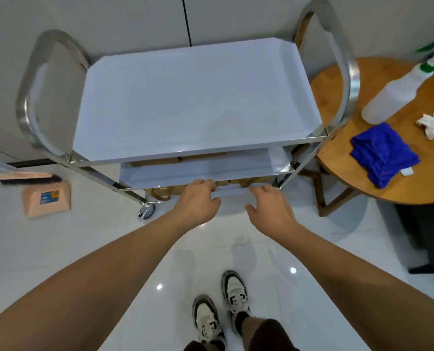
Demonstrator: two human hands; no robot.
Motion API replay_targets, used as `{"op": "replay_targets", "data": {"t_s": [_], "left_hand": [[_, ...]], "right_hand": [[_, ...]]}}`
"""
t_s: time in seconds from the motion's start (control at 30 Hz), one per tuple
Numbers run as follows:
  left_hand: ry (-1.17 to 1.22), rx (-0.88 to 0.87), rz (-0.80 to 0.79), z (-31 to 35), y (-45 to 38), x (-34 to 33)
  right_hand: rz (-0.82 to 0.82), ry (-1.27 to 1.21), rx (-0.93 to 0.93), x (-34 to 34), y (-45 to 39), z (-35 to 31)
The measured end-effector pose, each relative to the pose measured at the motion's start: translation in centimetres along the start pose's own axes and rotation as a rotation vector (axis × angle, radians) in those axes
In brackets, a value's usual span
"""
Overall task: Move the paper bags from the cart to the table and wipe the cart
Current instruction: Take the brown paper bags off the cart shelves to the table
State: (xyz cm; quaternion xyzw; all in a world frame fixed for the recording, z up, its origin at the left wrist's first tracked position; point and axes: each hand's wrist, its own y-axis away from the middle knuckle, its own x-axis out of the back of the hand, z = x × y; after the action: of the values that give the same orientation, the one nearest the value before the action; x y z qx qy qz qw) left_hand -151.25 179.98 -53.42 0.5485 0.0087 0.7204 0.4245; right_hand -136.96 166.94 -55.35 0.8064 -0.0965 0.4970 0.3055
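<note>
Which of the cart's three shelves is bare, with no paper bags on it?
The top shelf: its whole white surface shows nothing on it. Brown paper bags peek out on the middle shelf, and more on the bottom one.

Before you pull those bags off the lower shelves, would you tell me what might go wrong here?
1. The paper bags sit tucked under low shelves; the left hand and right hand reach in half blind, so handles may snag or tear.
2. The cart is on wheels and could roll when tugged.
3. The spray bottle and blue cloth crowd the table.
</note>
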Motion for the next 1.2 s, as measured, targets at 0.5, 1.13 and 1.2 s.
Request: {"op": "replay_targets", "data": {"t_s": [0.5, 1.13, 1.2], "left_hand": [[-0.193, -0.181, 0.281, -0.1, -26.1, -14.3], [0.169, -0.365, 0.646, -2.6, -32.1, -20.3], [0.441, -0.263, 0.626, -1.8, -30.9, -19.5]], "right_hand": [[0.312, 0.132, 0.047, -10.6, -26.3, 11.2], [0.806, 0.374, 0.207, -13.7, -30.0, 12.7], [0.733, 0.380, 0.171, -12.9, -27.7, 12.1]]}}
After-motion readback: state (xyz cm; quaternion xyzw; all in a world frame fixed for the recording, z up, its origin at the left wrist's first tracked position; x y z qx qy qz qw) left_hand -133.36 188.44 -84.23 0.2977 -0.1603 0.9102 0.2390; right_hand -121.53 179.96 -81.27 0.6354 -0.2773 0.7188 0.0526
